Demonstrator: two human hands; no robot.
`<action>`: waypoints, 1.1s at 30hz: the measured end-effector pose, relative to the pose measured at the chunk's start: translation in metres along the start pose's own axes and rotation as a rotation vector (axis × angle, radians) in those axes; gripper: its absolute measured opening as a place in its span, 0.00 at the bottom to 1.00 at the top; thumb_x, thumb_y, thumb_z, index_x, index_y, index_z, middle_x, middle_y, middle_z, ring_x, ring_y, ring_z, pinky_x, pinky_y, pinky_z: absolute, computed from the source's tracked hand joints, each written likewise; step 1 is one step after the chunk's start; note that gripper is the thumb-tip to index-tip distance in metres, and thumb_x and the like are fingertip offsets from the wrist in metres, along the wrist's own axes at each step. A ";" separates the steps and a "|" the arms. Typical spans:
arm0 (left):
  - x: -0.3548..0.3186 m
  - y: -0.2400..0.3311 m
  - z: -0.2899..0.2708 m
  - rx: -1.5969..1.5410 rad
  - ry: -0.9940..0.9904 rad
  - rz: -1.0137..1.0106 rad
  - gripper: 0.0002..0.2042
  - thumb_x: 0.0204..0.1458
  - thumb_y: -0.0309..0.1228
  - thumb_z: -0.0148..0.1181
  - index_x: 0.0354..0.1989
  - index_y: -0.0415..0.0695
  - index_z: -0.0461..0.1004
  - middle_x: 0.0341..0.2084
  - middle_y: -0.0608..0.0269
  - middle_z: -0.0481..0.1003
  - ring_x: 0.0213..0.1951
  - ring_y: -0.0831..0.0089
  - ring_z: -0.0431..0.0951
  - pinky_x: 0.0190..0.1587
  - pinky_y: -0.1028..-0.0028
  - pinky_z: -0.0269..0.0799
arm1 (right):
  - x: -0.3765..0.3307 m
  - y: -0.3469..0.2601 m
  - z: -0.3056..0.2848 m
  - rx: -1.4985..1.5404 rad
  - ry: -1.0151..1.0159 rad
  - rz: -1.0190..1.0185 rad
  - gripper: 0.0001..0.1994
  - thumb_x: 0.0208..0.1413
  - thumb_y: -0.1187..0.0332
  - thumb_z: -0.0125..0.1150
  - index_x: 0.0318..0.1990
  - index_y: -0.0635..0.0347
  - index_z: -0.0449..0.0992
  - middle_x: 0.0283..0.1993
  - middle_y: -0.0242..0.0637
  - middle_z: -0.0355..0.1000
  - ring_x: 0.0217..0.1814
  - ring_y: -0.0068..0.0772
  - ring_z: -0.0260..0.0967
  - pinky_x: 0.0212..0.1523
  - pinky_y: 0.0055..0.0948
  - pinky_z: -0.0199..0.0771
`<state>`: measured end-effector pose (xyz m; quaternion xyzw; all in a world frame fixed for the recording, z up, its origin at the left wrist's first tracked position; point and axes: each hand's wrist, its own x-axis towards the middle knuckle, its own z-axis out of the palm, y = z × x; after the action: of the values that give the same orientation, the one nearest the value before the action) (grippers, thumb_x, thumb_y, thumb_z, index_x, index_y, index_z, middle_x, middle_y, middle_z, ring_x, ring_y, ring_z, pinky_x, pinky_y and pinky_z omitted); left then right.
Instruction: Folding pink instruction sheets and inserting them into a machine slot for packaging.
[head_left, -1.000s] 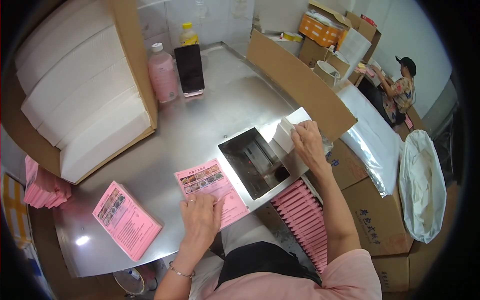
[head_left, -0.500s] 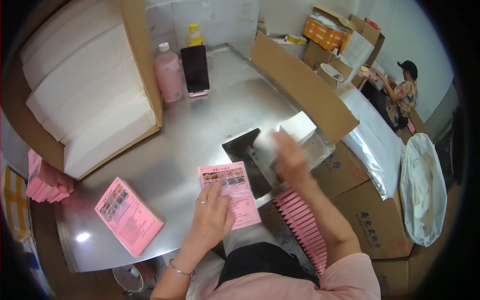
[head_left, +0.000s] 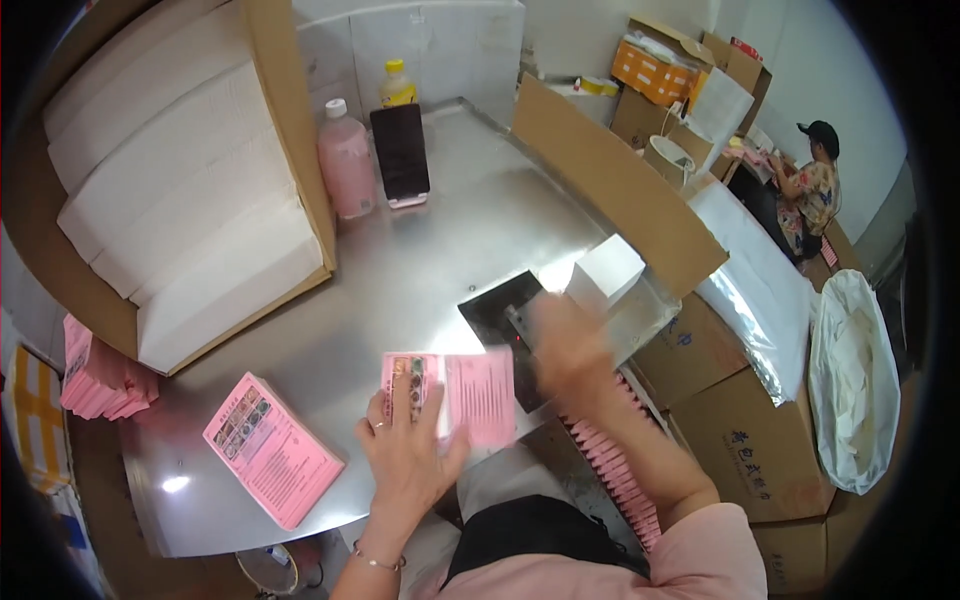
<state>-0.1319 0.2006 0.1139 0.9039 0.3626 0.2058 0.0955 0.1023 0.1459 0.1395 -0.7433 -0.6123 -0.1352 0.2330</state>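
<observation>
In the head view, the pink sheet is kept at the near edge of the metal table, where both arms can easily reach it. It is pressed from above by the left hand, whose fingers are spread and laid over its left part with the thumb low; nothing is gripped, and the pressure is probably meant to stop the sheet from sliding. The right hand is blurred over the dark opening, so it cannot be told how far it is open or whether anything is held. The white block is set just beyond that hand, presumably for a short reach. The stack is laid face up on the left, apart from the sheet, likely so that it is within the left hand's range, while the phone and bottle are stood at the back, seemingly out of the way. The sheet is turned sideways: small food pictures are shown on its left part, dark lines of print on its right, with a white band between. Its right part is smeared by motion and overlaps the rim of the opening as seen from above; whether it is one piece or two cannot be told.
</observation>
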 end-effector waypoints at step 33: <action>-0.020 -0.013 -0.042 -0.176 -0.114 0.147 0.22 0.45 0.25 0.64 0.53 0.42 0.74 0.36 0.55 0.72 0.41 0.55 0.72 0.44 0.56 0.66 | 0.004 0.045 0.058 0.049 -0.526 0.127 0.08 0.53 0.71 0.57 0.38 0.63 0.75 0.36 0.56 0.76 0.45 0.56 0.75 0.48 0.49 0.74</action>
<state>-0.1714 0.1969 0.1415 0.9264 0.2700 0.1914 0.1797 0.1425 0.1725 0.0842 -0.7839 -0.6071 0.0920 0.0918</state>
